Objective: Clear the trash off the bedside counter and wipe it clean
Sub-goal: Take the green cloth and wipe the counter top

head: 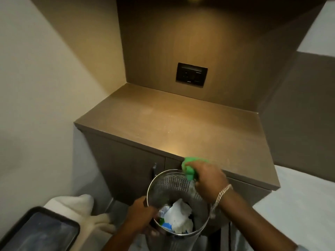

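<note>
The brown bedside counter (174, 120) fills the middle of the view with a bare top. Below its front edge I hold a perforated metal trash bin (174, 182), tilted toward me. My left hand (141, 212) grips the bin's near rim. Inside lie crumpled white paper (179, 218) and a bit of blue and green wrapper (165, 225). My right hand (208, 180) is closed on a bunched green cloth (190, 169) right at the counter's front edge, over the bin's far rim.
A black socket panel (191, 74) sits in the back wall above the counter. A cabinet door handle (154, 169) shows under the top. White bedding (299, 192) lies at the right. A dark tray (38, 230) and a white towel (76, 205) are at the lower left.
</note>
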A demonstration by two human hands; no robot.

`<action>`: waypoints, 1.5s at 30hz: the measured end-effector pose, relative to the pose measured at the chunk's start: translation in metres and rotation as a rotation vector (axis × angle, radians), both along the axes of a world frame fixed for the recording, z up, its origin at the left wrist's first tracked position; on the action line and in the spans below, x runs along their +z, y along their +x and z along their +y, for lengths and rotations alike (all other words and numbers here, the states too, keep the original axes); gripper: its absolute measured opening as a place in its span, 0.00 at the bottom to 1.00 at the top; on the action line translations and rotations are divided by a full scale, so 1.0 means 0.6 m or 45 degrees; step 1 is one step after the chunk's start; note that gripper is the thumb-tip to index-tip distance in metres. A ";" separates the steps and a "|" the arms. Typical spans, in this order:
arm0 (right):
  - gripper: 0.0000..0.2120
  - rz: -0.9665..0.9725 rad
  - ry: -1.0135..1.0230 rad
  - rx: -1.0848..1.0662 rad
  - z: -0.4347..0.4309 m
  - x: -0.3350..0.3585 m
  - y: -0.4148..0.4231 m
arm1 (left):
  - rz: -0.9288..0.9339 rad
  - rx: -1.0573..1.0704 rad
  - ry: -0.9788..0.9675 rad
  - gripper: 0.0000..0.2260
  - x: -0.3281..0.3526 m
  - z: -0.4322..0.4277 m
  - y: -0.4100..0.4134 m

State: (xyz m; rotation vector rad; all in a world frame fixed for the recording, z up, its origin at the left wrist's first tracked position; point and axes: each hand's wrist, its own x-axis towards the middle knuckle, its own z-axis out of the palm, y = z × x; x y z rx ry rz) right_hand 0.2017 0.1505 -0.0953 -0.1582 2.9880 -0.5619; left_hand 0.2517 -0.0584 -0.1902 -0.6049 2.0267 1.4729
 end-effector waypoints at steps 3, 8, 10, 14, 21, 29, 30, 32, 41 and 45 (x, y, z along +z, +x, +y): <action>0.25 0.027 -0.197 0.210 -0.032 0.027 -0.005 | -0.036 0.011 0.016 0.11 0.035 -0.023 0.000; 0.21 0.218 -0.331 0.063 -0.011 0.086 -0.245 | -0.021 0.182 0.008 0.05 0.081 -0.073 0.018; 0.20 0.138 -0.467 -0.068 0.005 0.067 -0.351 | -0.025 0.309 -0.025 0.05 0.086 -0.089 0.033; 0.20 -0.016 -0.172 -0.088 -0.016 -0.017 -0.489 | -0.001 0.497 -0.122 0.07 0.080 -0.115 0.039; 0.24 0.039 -0.074 0.411 -0.201 -0.041 -0.538 | 0.071 0.682 -0.307 0.20 0.082 -0.109 -0.003; 0.16 -0.349 -0.249 1.047 -0.237 0.007 -0.387 | 0.048 0.737 -0.295 0.19 0.094 -0.104 -0.009; 0.17 -0.326 -0.132 1.072 -0.208 0.018 -0.383 | 0.047 0.749 -0.302 0.18 0.095 -0.104 -0.009; 0.20 -0.357 0.060 1.165 -0.149 0.040 -0.389 | 0.056 0.766 -0.278 0.17 0.093 -0.105 -0.006; 0.14 -0.154 -0.271 0.268 -0.010 0.075 -0.567 | 0.109 0.713 -0.247 0.06 0.077 -0.073 0.030; 0.15 -0.148 -0.113 0.158 -0.035 -0.015 -0.530 | 0.106 0.611 -0.248 0.08 0.075 -0.041 0.041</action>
